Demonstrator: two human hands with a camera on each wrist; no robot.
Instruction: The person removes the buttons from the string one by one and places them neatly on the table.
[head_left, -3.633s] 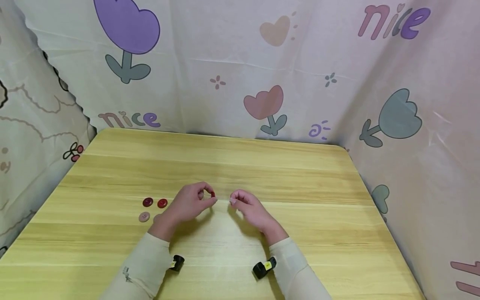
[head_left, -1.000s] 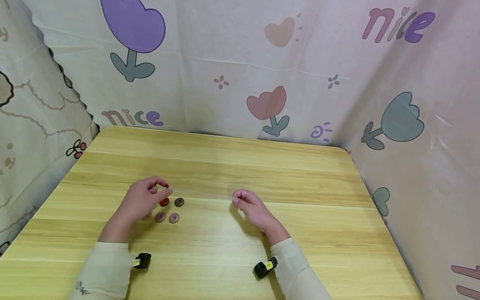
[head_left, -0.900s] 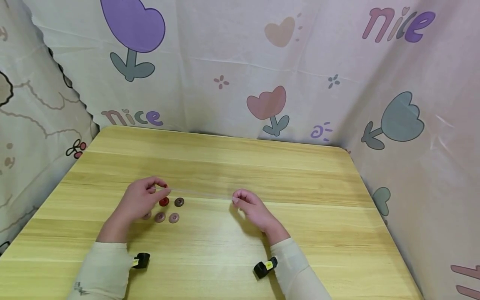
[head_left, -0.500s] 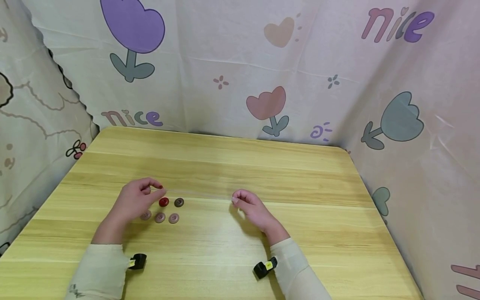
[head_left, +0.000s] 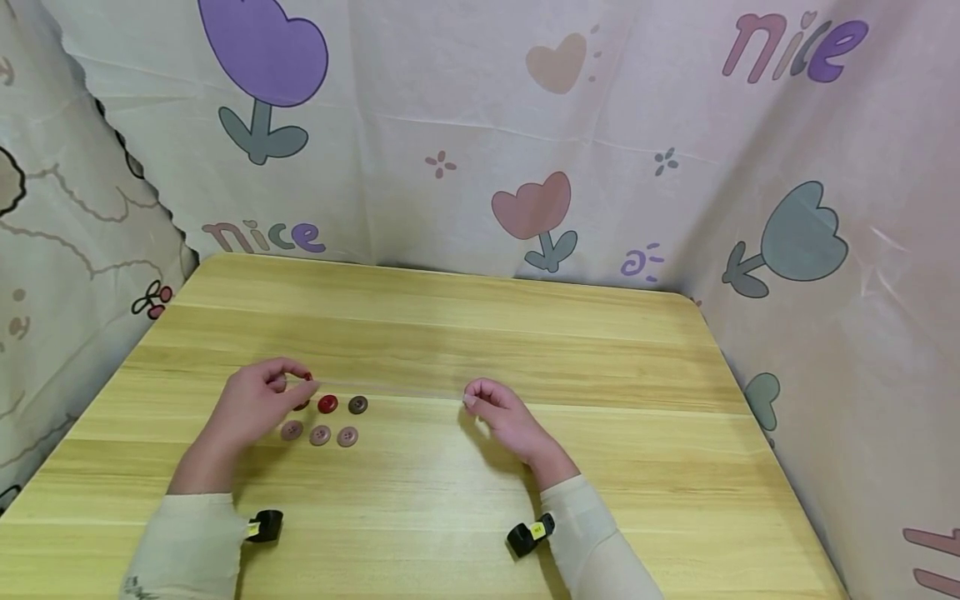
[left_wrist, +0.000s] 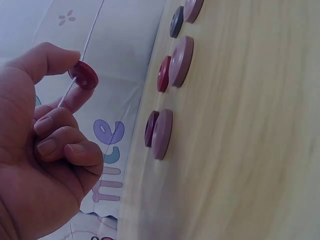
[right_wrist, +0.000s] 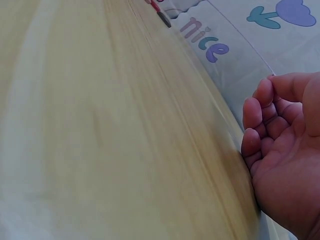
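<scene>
My left hand [head_left: 251,408] pinches a red button [left_wrist: 87,76] between thumb and forefinger, above the table at the left. A thin white thread [left_wrist: 91,30] runs through this button; its other fingers are curled into the palm. Stretched across to the right, the thread continues to my right hand [head_left: 506,417], which pinches it between thumb and forefinger. On the table below the left hand lie another red button [head_left: 327,404], a dark brown button [head_left: 357,405] and a dark red button [left_wrist: 152,129], partly covered in the head view. Three pinkish buttons [head_left: 320,435] form a nearer row.
The light wooden table [head_left: 600,350] extends around both hands. A printed curtain [head_left: 405,100] hangs behind it and along both sides. Black wrist cameras [head_left: 529,536] are strapped at the sleeves.
My left hand has moved left with the red button, away from the right hand, lengthening the thread span between them. Buttons beneath it have come into view. The right hand has stayed nearly still.
</scene>
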